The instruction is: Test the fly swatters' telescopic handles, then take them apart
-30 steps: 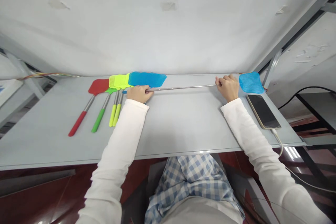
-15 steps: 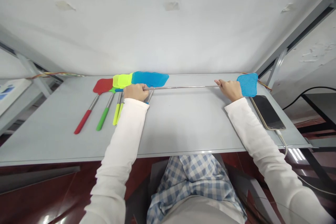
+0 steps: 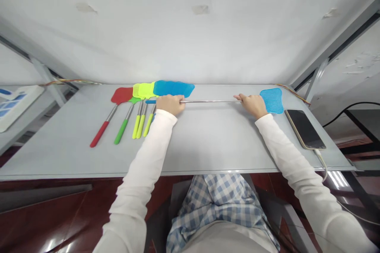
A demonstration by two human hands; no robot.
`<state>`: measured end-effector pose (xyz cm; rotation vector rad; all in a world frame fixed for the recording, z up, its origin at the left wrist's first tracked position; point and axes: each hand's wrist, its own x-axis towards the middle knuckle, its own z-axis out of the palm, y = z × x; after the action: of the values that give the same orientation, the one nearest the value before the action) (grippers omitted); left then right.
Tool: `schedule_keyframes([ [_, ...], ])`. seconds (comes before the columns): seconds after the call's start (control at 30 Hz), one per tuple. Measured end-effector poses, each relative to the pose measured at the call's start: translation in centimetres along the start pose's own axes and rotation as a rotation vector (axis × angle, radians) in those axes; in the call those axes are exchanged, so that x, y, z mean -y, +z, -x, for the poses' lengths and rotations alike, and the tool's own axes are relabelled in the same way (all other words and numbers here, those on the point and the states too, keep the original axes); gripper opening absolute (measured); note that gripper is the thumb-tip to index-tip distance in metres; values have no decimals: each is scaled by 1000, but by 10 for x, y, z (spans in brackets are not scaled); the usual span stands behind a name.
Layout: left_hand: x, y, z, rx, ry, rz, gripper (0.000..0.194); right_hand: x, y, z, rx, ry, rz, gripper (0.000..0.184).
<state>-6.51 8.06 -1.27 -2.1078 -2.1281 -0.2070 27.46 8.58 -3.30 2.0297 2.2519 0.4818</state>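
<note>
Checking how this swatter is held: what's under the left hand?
The left hand closes over a steel shaft, and a blue grip sticks out beyond it. The palm covers the table beneath, so nothing there can be seen.

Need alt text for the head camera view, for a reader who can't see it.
The left hand and right hand hold a steel-shafted blue mesh fly swatter horizontally across a pale grey table. Red, green, yellow and blue plastic fly swatters lie fanned at left; a black smartphone lies at right.
</note>
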Motion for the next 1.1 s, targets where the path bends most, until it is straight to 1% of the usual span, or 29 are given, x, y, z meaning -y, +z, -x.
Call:
schedule_keyframes([
  [0.1, -16, 3, 3, 17, 16, 28, 40, 9, -5, 2, -7, -16, 9, 65],
  [0.23, -21, 4, 4, 58, 24, 36, 37, 11, -9, 7, -3, 4, 30, 66],
  [0.37, -32, 4, 8, 46, 52, 40, 35, 20, -14, 11, -29, -23, 5, 68],
  [0.5, -54, 5, 18, 42, 92, 59, 33, 37, -21, 14, -40, -71, -30, 68],
  [0.6, -72, 4, 28, 67, 98, 87, 32, 52, -27, 20, -27, -102, -49, 65],
  [0.7, -89, 5, 39, 106, 149, 124, 33, 70, -32, 26, -11, -175, -92, 60],
  [0.77, -97, 7, 45, 124, 191, 145, 35, 80, -34, 29, 7, -225, -123, 57],
  [0.87, -102, 11, 48, 130, 217, 151, 37, 87, -34, 30, 16, -244, -155, 57],
  [0.97, -99, 14, 43, 136, 210, 137, 36, 86, -32, 27, -43, -296, -170, 54],
  [1.03, -95, 15, 38, 124, 178, 125, 34, 82, -30, 26, -137, -347, -158, 44],
  [1.1, -88, 16, 33, 91, 129, 108, 33, 76, -28, 25, -261, -355, -136, 32],
])
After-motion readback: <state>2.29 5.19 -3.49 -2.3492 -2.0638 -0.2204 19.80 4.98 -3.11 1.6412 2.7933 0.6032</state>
